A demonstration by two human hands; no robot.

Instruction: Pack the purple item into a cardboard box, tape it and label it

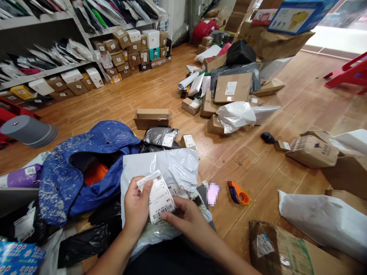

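A stack of white printed shipping labels [158, 194] is held above a white plastic mailer bag [160, 162] on my lap. My left hand [137, 208] grips its left side, thumb on top. At the lower right corner, my right hand [187, 217] pinches the labels between thumb and fingers. Beneath them, the mailer carries its own printed label, partly covered by my right hand. Close beyond the mailer lie a black plastic parcel [160, 138] and a small labelled carton [189, 141].
To the left slumps an open blue bag [94, 149] with something orange inside. An orange and blue tape dispenser [238, 193] lies on the wooden floor at right. Ahead is a heap of parcels [233, 88]; shelves [51, 68] of parcels line the back left. A red stool [346, 72] stands far right.
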